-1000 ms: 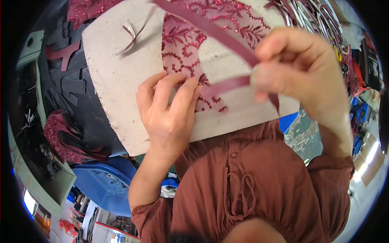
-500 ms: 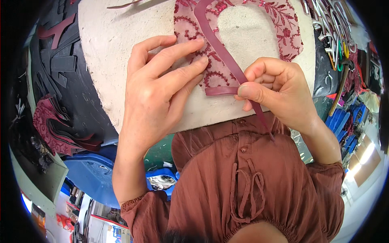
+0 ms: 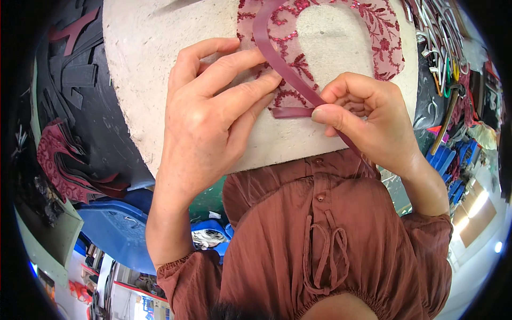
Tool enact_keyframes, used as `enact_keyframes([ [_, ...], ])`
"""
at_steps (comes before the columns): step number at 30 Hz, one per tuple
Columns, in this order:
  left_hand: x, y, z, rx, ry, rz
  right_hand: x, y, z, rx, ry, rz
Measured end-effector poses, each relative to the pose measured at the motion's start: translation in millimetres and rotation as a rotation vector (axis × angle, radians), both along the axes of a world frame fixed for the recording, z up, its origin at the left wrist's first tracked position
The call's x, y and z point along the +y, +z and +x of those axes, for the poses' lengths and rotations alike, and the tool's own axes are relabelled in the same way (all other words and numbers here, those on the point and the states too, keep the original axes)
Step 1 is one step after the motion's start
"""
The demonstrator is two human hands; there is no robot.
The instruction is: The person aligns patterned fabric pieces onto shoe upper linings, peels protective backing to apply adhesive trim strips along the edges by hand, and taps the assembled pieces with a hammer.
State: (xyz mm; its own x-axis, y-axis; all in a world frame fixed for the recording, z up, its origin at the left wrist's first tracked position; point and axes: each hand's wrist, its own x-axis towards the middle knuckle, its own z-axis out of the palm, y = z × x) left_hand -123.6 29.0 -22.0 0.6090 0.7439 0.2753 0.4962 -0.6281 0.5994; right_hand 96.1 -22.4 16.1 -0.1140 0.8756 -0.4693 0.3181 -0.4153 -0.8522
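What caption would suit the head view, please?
Left hand pins maroon lace piece while right hand folds a maroon strip.

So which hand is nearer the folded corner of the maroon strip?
Right. The right hand pinches the maroon strip right at its fold; the left hand presses the lace piece just left of it.
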Motion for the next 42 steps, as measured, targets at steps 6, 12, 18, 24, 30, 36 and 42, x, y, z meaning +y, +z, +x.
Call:
enact_keyframes([
  [6,1,2,1,0.007,-0.007,-0.009,7,4,1,0.000,0.034,-0.102],
  [12,-5,-4,-3,-0.018,0.009,0.013,8,5,0,-0.011,0.023,-0.120],
  [18,-34,3,-5,-0.127,0.158,0.230,7,1,3,-0.060,0.073,-0.091],
  [24,-80,4,6,0.436,0.074,0.335,-1,9,4,-0.045,0.013,0.028],
  [30,-85,-2,8,0.458,0.109,0.387,-35,23,3,-0.077,-0.120,0.030],
  [36,-84,-2,12,0.434,0.109,0.400,-47,6,4,-0.135,-0.094,0.149],
  [42,-88,-4,16,0.502,0.131,0.392,-52,-7,-3,-0.094,-0.254,0.189],
])
